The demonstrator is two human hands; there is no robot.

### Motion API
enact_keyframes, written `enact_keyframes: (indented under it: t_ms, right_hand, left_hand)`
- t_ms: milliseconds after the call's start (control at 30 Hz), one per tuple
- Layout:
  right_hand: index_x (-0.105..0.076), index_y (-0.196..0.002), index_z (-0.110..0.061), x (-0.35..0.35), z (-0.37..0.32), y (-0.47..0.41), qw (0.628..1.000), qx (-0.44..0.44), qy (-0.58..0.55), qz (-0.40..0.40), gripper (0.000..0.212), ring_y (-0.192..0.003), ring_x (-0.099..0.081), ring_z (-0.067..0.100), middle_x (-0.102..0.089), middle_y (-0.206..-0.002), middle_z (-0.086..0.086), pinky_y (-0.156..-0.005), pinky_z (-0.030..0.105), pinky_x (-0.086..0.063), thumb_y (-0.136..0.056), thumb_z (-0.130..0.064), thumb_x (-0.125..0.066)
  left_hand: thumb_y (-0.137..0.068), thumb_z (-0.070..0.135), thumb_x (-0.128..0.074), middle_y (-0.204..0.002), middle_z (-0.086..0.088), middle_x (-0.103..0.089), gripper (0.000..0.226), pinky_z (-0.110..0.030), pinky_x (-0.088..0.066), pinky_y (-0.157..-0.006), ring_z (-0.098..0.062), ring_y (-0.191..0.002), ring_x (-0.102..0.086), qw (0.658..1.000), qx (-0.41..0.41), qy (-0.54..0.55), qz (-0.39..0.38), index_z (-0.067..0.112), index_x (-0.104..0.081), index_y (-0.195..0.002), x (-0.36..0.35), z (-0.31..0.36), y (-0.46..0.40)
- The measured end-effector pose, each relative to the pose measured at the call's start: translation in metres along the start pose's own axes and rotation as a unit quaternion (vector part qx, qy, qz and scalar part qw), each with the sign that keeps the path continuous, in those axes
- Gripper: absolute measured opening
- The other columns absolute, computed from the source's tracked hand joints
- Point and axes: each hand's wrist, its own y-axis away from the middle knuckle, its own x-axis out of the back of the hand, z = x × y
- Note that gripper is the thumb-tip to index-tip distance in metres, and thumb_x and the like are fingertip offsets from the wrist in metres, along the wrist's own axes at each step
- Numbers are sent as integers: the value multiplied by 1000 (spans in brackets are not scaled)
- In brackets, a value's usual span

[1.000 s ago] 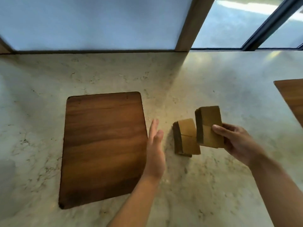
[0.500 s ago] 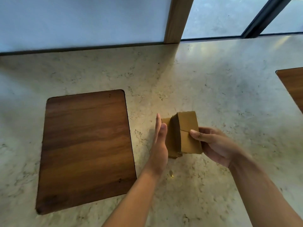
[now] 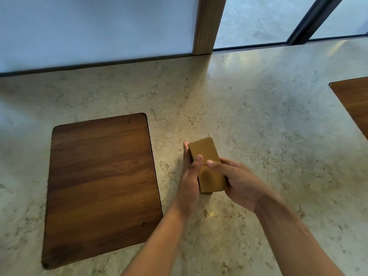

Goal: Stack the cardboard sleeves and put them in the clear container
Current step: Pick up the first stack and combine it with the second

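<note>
here, in the head view, both hands press a stack of cardboard sleeves (image 3: 207,166) between them, standing on its edge on the pale marbled counter (image 3: 258,126). the left hand (image 3: 190,176) lies flat against the stack's left side, fingers straight and pointing away from the person, with its thumb hooked over the top face. the right hand (image 3: 239,182) wraps the right side and near end, its thumb also laid across the top, so the two thumb tips almost meet in the middle of the cardboard. both hands are closed on the stack. the lower right part of the stack is hidden behind the right hand, and whether its bottom edge touches the counter i cannot tell for sure, though a small dark corner shows just under it.

to the left, near the left hand but not touching it, a dark wooden board (image 3: 99,180) sits flush in the counter. at the right edge of the frame the corner of a second wooden panel (image 3: 354,100) shows, well apart from the hands. behind the counter rises a pale wall panel (image 3: 95,26), a wooden post (image 3: 209,22) and glass with a dark frame bar (image 3: 312,18). the counter around the hands is bare stone, and nothing lies between the stack and the board.
</note>
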Motion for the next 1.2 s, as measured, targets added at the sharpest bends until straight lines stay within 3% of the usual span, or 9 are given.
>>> enact_keyframes:
  t_ms: [100,200,267,433,533,667,800,933,1200]
  right_hand:
    - [-67,-128,-5,6,-3,1,999,-1,-18,26,41,-114,-71,31,-76,-120,15,-102,46,-53,-99,-34,-60]
    - [-68,-127,-5,16,-2,-4,998,-2,-18,52,59,-110,-66,31,-73,-118,17,-110,49,-47,-86,-46,-75]
    - [-65,-129,-5,22,-3,-8,998,-17,-4,65,80,-104,-61,29,-65,-116,26,-111,51,-45,-66,-51,-85]
    - [-53,-132,-1,25,-12,-9,994,-73,-6,80,95,-104,-61,31,-62,-125,24,-101,47,-54,-57,-52,-83]
    - [-50,-133,-1,17,-18,-11,993,-101,17,65,86,-113,-64,32,-60,-129,19,-90,44,-59,-69,-49,-82]
    - [-51,-132,-5,1,-25,-10,991,-113,40,66,64,-108,-64,32,-58,-127,22,-75,37,-58,-83,-38,-77]
    - [-62,-120,-7,-9,-18,-9,991,-102,61,58,54,-106,-70,36,-69,-120,23,-88,46,-61,-80,-39,-80]
    - [-68,-119,-2,-17,-11,-6,993,-94,34,60,55,-87,-73,33,-74,-116,27,-68,38,-59,-79,-38,-78]
    - [-72,-112,-5,-24,7,-1,994,-78,-15,77,52,-81,-70,32,-75,-96,18,-57,35,-56,-74,-40,-79]
  left_hand:
    - [-80,83,-60,-166,-6,-39,96,-70,-39,-113,-33,-147,-46,1000,-4,-15,0,46,-24,-161,-1,2,2]
    - [-88,76,-50,-168,12,-29,89,-35,-47,-114,-15,-150,-38,999,-14,-20,24,46,-12,-163,4,6,2]
    - [-92,78,-43,-165,8,-38,83,-38,-46,-115,-16,-148,-42,1000,1,-9,20,38,-25,-163,11,8,2]
    - [-105,64,-12,-107,16,-79,64,-24,-52,-89,-5,-110,-70,998,51,-11,28,30,-64,-122,13,25,17]
    - [-98,77,-15,-98,-3,-78,89,-37,-53,-82,-21,-98,-70,992,107,-26,58,9,-64,-128,9,42,12]
    - [-97,79,-21,-122,-16,-74,84,-51,-53,-102,-34,-116,-68,982,173,-44,66,18,-69,-128,-8,60,8]
    - [-103,68,-24,-119,-14,-68,68,-50,-55,-100,-32,-111,-64,972,202,-90,84,18,-60,-132,-23,63,9]
    - [-109,57,-25,-102,-8,-65,53,-37,-56,-76,-24,-93,-63,971,185,-107,106,18,-57,-125,-31,59,16]
    - [-108,59,-28,-121,-15,-67,59,-49,-58,-93,-32,-112,-65,974,167,-80,133,14,-56,-135,-28,49,24]
